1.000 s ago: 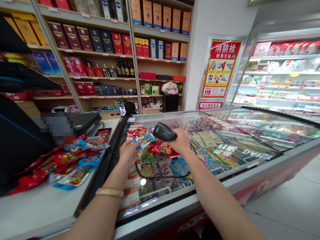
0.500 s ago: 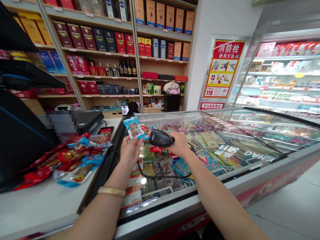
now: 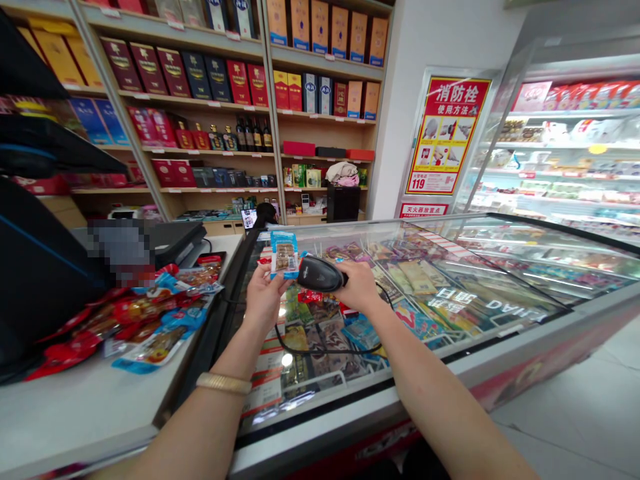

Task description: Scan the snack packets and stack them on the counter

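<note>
Between the thumb and fingers of my left hand [image 3: 265, 293] is a small blue snack packet [image 3: 285, 256], held upright with a clear window showing brown food. My right hand [image 3: 358, 287] is wrapped round the handle of a black barcode scanner [image 3: 320, 273]. The scanner's head points left and is close beside the packet; whether they touch I cannot tell. A black cable loops below the scanner over the glass top of a chest freezer [image 3: 320, 427]. Red packets [image 3: 311, 296] show on the glass beneath the scanner, partly hidden.
On the white counter [image 3: 75, 420] at left lies a heap of red and blue snack packets [image 3: 160, 340], beside dark checkout equipment [image 3: 40, 280]. Shelves of boxes and bottles [image 3: 200, 133] line the back wall. A person's dark hair shows beyond the freezer. An open chiller [image 3: 575, 153] stands right.
My left hand has shifted slightly right, and the packet has turned from a tilt to more upright, nearer the scanner head. My right hand and the scanner have barely moved.
</note>
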Available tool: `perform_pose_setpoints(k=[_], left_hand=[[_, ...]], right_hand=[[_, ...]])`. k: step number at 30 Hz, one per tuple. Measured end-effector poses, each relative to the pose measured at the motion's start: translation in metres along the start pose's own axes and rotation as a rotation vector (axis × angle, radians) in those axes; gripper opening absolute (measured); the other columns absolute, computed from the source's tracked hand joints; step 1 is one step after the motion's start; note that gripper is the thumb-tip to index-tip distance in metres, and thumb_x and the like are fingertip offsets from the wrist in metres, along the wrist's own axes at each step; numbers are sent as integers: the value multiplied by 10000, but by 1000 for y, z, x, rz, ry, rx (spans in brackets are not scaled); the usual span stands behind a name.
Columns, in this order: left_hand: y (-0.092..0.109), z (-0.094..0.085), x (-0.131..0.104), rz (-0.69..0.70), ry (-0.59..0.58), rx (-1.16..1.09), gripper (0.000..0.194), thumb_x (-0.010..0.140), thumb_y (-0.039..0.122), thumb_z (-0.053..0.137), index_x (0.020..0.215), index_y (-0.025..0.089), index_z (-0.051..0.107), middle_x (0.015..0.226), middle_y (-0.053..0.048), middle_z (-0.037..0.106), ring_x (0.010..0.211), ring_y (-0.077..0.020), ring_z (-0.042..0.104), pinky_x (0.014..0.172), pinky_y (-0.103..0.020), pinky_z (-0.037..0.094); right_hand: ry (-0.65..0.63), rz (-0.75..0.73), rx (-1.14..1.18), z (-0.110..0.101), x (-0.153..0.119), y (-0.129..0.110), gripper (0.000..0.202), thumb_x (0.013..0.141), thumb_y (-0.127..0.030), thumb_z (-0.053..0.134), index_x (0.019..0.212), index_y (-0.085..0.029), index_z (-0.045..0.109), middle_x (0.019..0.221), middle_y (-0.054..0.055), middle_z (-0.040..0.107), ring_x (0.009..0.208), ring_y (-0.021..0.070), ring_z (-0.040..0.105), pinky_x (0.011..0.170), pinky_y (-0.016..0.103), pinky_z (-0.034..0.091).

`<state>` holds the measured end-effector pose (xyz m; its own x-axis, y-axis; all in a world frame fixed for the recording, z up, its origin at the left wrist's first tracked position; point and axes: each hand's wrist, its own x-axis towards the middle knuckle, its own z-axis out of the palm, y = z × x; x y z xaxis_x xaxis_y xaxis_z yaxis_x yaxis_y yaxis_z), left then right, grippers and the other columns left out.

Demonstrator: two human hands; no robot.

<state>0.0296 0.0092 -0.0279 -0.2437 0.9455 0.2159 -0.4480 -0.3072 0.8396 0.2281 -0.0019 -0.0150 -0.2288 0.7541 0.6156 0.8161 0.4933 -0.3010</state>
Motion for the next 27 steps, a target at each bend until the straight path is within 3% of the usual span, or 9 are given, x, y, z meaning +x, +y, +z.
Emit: perform_pose_setpoints(k=[6, 12, 19, 22, 27], left_hand=[[-2, -1, 1, 2, -13, 12, 370, 573, 201, 791, 814, 192, 511, 846, -26, 700, 848, -184, 692, 886, -412, 540], [-2, -2, 1, -1, -5, 6, 372, 575, 191, 798, 813, 196, 512, 824, -9, 705, 808, -172, 696, 874, -404, 554], [2, -5, 4, -47, 19, -51, 297, 706, 157, 718, 878, 194, 479, 832, -23, 702, 772, -173, 717, 855, -452, 578], [13, -9, 9, -18, 108, -92, 236, 781, 129, 630, 933, 200, 463, 843, -28, 699, 765, -181, 727, 829, -454, 588], [43, -25, 24, 256, 404, -176, 234, 797, 59, 544, 929, 214, 428, 862, 4, 675, 774, -148, 725, 834, -390, 588]], right_hand=[[0, -15, 24, 1, 0, 3, 348, 710, -321, 724, 1054, -272, 719, 1043, 47, 746, 1028, 235, 669, 847, 324, 430], [-4, 5, -2, 1, 1, 4, 238, 703, -338, 727, 923, -248, 728, 982, 51, 748, 963, 237, 676, 801, 322, 419], [-16, 22, -26, 2, -1, 4, 229, 705, -341, 723, 905, -230, 731, 922, 51, 745, 918, 240, 674, 775, 310, 406], [4, 11, -3, 4, -2, 7, 244, 705, -352, 727, 915, -228, 733, 890, 53, 744, 880, 237, 672, 756, 302, 403], [50, -26, 3, 6, -3, 9, 230, 723, -402, 705, 867, -225, 736, 838, 56, 737, 817, 238, 670, 704, 297, 390]])
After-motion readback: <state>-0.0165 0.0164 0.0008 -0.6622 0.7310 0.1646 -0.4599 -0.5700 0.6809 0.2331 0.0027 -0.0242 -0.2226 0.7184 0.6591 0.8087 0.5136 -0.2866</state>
